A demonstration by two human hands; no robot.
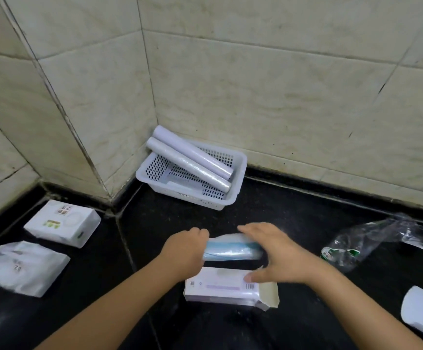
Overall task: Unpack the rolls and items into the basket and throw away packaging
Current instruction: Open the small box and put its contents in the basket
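Item in hand: blue packet (233,248) in clear film, at centre, just beyond the opened box (226,289) at 6 o'clock on the black desk (293,223).

Left hand (185,248): fingers clenched on the packet's left end. Right hand (273,251): fingers draped over its right end, thumb resting on the box top.

Basket (238,162): 12 o'clock, in the tiled corner, two rolls (192,160) leaning inside.

Waste: crumpled clear wrapper (362,243) at 3 o'clock.

Unopened: two white packs (62,223) (26,267) at 9 o'clock.

Handling advice: likely best to keep the left end pinned, slide the film off rightward, and lift the contents level so nothing spills beside the basket.
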